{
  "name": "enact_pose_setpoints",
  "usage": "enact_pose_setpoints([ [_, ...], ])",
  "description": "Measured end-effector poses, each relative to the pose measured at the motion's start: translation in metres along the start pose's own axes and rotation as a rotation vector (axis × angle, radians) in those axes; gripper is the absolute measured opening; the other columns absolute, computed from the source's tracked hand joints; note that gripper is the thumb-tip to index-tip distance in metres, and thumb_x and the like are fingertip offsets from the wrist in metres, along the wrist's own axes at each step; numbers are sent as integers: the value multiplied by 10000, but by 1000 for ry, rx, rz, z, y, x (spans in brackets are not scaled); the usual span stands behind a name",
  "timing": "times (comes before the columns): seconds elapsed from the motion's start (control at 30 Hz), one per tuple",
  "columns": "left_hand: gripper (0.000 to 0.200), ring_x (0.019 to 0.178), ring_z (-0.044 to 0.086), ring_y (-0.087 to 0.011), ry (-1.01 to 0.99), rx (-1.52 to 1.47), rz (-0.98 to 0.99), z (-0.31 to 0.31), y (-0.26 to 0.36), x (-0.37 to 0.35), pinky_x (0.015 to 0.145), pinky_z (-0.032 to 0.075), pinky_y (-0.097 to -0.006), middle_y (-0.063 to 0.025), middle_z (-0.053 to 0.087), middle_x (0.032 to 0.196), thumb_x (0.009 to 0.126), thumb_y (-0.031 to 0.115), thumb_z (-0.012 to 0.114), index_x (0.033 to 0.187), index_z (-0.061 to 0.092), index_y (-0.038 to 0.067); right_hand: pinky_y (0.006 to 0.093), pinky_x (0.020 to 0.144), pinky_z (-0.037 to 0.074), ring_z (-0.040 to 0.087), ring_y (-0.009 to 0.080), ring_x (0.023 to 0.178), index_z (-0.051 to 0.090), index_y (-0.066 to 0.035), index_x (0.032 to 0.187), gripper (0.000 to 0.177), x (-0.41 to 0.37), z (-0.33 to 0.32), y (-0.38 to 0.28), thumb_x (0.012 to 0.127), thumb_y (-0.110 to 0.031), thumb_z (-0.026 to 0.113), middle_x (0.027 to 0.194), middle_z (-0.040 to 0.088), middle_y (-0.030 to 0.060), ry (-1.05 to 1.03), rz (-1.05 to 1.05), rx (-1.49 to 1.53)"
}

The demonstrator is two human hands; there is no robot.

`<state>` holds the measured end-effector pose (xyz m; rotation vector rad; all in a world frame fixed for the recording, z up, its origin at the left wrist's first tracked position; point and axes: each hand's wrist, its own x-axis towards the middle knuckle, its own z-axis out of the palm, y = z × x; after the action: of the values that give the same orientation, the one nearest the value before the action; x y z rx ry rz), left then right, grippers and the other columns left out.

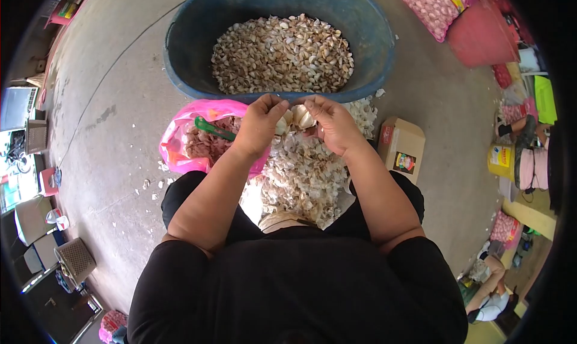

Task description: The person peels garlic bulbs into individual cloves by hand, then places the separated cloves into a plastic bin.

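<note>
Both hands are close together just below the near rim of a large blue tub (pixel 180 79), which holds many garlic cloves (pixel 282 52). My left hand (pixel 261 123) has its fingers closed round pale garlic pieces (pixel 280 126). Fingers of my right hand (pixel 329 123) grip a whitish garlic piece (pixel 303 117). Under the hands lies a heap of garlic skins (pixel 300 170). To the left, a pink plastic bag (pixel 174 143) contains reddish-brown skins (pixel 201 144) and a green-handled tool (pixel 213 129).
An open cardboard box (pixel 402 143) stands right of the skins. A red tub (pixel 481 34) and a sack of garlic (pixel 433 10) are at the upper right. Other people sit along the right edge near a yellow bucket (pixel 500 159). Baskets (pixel 76 260) stand at the left.
</note>
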<state>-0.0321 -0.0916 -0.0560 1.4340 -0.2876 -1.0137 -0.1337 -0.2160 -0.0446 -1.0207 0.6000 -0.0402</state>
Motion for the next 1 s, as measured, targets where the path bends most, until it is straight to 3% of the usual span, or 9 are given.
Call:
enact_pose_setpoints([
  [0.07, 219, 702, 513, -94, -54, -14, 36, -1, -1, 0, 656, 408, -218, -23, 555, 751, 836, 179, 545, 934, 530, -16, 241, 497, 460, 539, 108, 554, 543, -46, 849, 268, 0, -2, -1, 854, -312, 517, 701, 557, 22, 61, 3, -16],
  [0.17, 255, 714, 519, -102, -175, 214, 67, 3, 3, -6, 675, 413, -234, -39, 567, 793, 820, 174, 569, 966, 533, -32, 238, 498, 466, 539, 102, 566, 542, -44, 803, 271, 5, -9, 9, 856, -308, 515, 713, 560, 29, 72, -28, -114],
  [0.27, 298, 738, 524, -110, -190, 350, 36, 4, 2, -7, 700, 418, -248, -57, 576, 839, 803, 174, 595, 1001, 536, -41, 226, 497, 460, 528, 88, 557, 548, -30, 796, 241, -2, 1, 3, 839, -267, 552, 677, 555, 24, 92, -55, -85],
  [0.4, 331, 773, 534, -104, -95, 303, 61, 4, 6, -9, 703, 434, -235, -59, 587, 867, 774, 112, 604, 1055, 524, -45, 213, 487, 433, 507, 73, 548, 556, -8, 809, 185, -4, 0, 0, 804, -187, 602, 640, 546, 17, 2, -177, -276],
  [0.5, 303, 771, 541, -95, -114, 431, 146, 5, -2, -8, 697, 439, -224, -58, 594, 856, 762, 81, 589, 1034, 538, -42, 221, 486, 407, 494, 62, 548, 561, -4, 803, 158, -3, -5, 5, 780, -147, 622, 619, 539, 9, 5, -200, -446],
  [0.6, 267, 710, 537, -86, -103, 378, 150, 5, -1, -9, 655, 438, -224, -46, 597, 781, 761, 95, 588, 991, 566, -38, 214, 481, 421, 507, 69, 548, 544, -15, 845, 113, -4, -4, 5, 819, -121, 573, 643, 547, 16, 1, -302, -682],
  [0.8, 217, 611, 510, -83, -105, 415, 24, 11, 9, -11, 554, 419, -236, -29, 581, 669, 767, 142, 593, 892, 603, -35, 218, 454, 403, 502, 63, 505, 540, -19, 855, 69, -4, 1, 16, 843, -83, 516, 590, 546, 22, 175, -716, -953],
  [0.9, 215, 609, 516, -86, -65, 404, 67, 14, 11, -15, 552, 422, -232, -36, 580, 669, 761, 153, 603, 869, 605, -33, 217, 429, 398, 489, 77, 481, 546, -29, 854, 100, -5, 3, 16, 864, -107, 485, 602, 541, 17, 211, -670, -863],
  [1.0, 216, 603, 518, -87, 70, 321, 237, 18, -11, -13, 551, 425, -232, -39, 584, 668, 758, 162, 615, 858, 605, -30, 263, 399, 400, 529, 151, 464, 551, -41, 844, 138, -11, 9, 0, 873, -144, 464, 605, 548, 45, 255, -231, -457],
])
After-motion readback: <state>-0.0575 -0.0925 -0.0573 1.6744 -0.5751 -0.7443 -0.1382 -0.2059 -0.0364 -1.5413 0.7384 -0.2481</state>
